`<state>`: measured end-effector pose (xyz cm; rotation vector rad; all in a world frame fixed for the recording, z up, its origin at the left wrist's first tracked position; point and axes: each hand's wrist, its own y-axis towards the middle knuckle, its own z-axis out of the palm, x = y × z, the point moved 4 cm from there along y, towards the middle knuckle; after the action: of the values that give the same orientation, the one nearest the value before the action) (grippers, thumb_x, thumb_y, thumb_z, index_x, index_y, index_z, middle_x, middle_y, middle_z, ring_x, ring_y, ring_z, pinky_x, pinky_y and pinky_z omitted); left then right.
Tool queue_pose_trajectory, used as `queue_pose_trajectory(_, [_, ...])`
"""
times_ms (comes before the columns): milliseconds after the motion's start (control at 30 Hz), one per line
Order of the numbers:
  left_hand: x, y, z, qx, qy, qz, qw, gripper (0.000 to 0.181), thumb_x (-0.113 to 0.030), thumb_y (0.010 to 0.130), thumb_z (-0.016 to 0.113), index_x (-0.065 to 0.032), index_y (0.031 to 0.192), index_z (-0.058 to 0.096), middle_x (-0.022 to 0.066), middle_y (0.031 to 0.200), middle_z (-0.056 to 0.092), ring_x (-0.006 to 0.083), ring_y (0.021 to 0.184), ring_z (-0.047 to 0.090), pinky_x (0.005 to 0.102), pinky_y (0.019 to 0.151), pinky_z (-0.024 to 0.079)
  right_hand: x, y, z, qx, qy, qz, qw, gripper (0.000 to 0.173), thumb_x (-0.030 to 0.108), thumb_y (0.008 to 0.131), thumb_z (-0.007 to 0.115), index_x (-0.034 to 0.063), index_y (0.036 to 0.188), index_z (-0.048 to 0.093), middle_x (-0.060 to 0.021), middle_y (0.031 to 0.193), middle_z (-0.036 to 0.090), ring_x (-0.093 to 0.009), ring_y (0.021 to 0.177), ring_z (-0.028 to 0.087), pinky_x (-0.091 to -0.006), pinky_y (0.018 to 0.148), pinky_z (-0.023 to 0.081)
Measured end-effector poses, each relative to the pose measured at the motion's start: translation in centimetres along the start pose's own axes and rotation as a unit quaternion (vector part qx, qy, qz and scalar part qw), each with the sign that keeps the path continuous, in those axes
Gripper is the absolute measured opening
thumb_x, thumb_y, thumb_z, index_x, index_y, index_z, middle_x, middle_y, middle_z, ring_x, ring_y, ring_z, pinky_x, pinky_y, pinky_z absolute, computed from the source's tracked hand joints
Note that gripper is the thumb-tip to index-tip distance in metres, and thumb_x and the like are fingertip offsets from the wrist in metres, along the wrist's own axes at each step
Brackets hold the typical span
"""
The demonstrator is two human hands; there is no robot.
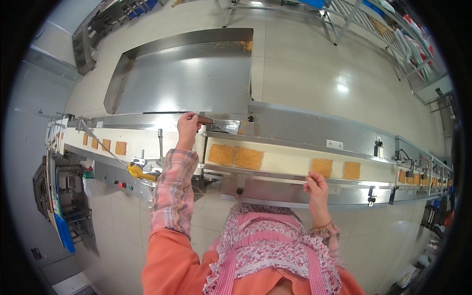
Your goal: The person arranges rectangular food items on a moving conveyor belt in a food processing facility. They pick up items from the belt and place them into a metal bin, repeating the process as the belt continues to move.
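My left hand (188,127) grips the brown handle of a scraper (226,125), its wide metal blade lying over the far rail of a conveyor. My right hand (318,186) is at the near rail with thumb and fingertips together; whether something small is between them I cannot tell. Two square golden crumb-textured slabs (221,154) lie side by side on the white conveyor belt (285,159) between my hands. Beyond my right hand are two more squares (352,170). Smaller squares (121,148) lie in a row on the belt section at the left.
A large stainless-steel tray (184,77) with orange crumbs stands beyond the conveyor. A yellow-handled device (140,172) on a metal rod is beside my left forearm, near a control panel with buttons (122,185). More squares lie on the far right section. Metal racks (354,22) stand behind.
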<state>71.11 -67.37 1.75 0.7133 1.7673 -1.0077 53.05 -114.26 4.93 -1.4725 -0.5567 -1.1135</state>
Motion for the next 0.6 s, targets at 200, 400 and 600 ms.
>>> queue_pose_trajectory(200, [2.1, 2.2, 0.6, 0.103, 0.052, -0.066, 0.991, 0.020, -0.012, 0.093, 0.062, 0.0009, 0.109, 0.061, 0.0080, 0.086, 0.065, 0.0152, 0.064, 0.063, 0.0261, 0.057, 0.055, 0.6, 0.0, -3.0, -0.038, 0.001, -0.021, 0.999, 0.019, 0.011, 0.090, 0.063, 0.0047, 0.108, 0.062, 0.0018, 0.088, 0.059, -0.006, 0.071, 0.056, -0.0202, 0.063, 0.045])
queue_pose_trajectory(400, [0.9, 3.9, 0.5, 0.234, 0.152, -0.100, 0.955, 0.018, -0.014, 0.095, 0.060, 0.0005, 0.105, 0.061, 0.0072, 0.086, 0.064, 0.0150, 0.068, 0.063, 0.0275, 0.064, 0.056, 0.8, -0.6, -4.0, -0.065, -0.016, -0.007, 0.998, 0.018, 0.012, 0.091, 0.062, 0.0051, 0.108, 0.061, 0.0015, 0.090, 0.059, -0.006, 0.074, 0.056, -0.0199, 0.063, 0.045])
queue_pose_trajectory(600, [-0.2, 4.0, 1.3, 0.317, 0.216, -0.088, 0.919, 0.013, -0.013, 0.094, 0.060, -0.0036, 0.103, 0.063, 0.0029, 0.081, 0.062, 0.0117, 0.067, 0.060, 0.0255, 0.067, 0.054, -0.8, -0.3, -5.2, -0.081, -0.031, -0.006, 0.996, 0.018, 0.013, 0.092, 0.062, 0.0052, 0.108, 0.061, 0.0010, 0.091, 0.059, -0.006, 0.073, 0.056, -0.0202, 0.063, 0.045])
